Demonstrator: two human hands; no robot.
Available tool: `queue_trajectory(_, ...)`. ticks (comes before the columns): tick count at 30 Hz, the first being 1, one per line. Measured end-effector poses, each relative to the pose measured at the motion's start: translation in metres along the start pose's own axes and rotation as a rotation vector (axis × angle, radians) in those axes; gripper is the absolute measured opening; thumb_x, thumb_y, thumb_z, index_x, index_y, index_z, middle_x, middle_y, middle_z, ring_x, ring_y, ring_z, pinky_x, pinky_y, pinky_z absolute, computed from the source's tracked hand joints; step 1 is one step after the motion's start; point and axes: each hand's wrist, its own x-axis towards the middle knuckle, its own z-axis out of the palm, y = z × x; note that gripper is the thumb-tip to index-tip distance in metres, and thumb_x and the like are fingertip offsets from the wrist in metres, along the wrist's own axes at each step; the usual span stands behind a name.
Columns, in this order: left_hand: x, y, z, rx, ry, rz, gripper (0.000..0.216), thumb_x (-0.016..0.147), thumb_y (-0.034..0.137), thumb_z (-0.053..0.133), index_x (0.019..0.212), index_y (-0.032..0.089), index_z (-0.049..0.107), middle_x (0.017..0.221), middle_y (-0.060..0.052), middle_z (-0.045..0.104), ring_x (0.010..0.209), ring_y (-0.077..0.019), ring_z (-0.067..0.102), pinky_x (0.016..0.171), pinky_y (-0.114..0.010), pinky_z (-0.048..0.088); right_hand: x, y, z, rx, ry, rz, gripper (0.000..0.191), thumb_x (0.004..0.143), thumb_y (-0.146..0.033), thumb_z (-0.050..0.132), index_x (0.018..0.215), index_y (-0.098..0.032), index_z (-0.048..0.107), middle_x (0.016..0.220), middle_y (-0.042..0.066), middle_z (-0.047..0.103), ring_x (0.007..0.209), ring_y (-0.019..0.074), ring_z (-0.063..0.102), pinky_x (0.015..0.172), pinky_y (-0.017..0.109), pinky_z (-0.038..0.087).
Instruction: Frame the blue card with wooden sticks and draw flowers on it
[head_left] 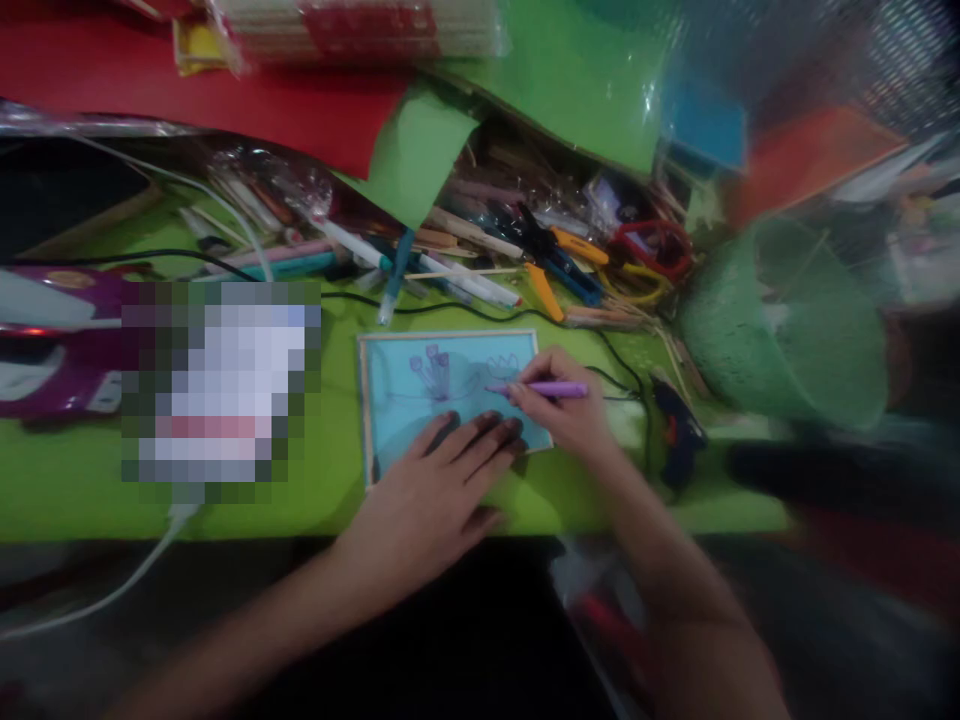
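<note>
A small light-blue card (pixel 420 385) with a pale frame lies on the green table (pixel 67 490), bearing purple flower drawings. My left hand (pixel 439 490) rests flat on the card's lower part, fingers stretched out. My right hand (pixel 566 405) is closed on a purple marker (pixel 544 390), whose tip touches the card near its right side.
Behind the card lies a heap of pens, sticks, pliers with yellow handles (pixel 559 265) and red scissors (pixel 652 250). A green basket (pixel 787 320) stands at right, a dark glue gun (pixel 679 430) beside my right hand. A black cable (pixel 450 310) crosses the table. Red and green paper sheets lie at the back.
</note>
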Motion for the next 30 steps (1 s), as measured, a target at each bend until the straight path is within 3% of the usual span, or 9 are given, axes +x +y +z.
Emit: queue_trajectory(30,0.0010,-0.0002,-0.0005,0.004,-0.009,0.002,0.055,0.104,0.043,0.058,0.153,0.018,0.052,0.158,-0.007,0.057,0.148,-0.0289,0.049,0.124,-0.053,0.034,-0.0011,-0.0031,-0.0066,-0.019,-0.033,0.022,0.015,0.084,-0.029,0.070,0.074,-0.022,0.060,0.067,-0.004,0.064,0.061,0.0117,0.055,0.057,0.026,0.040)
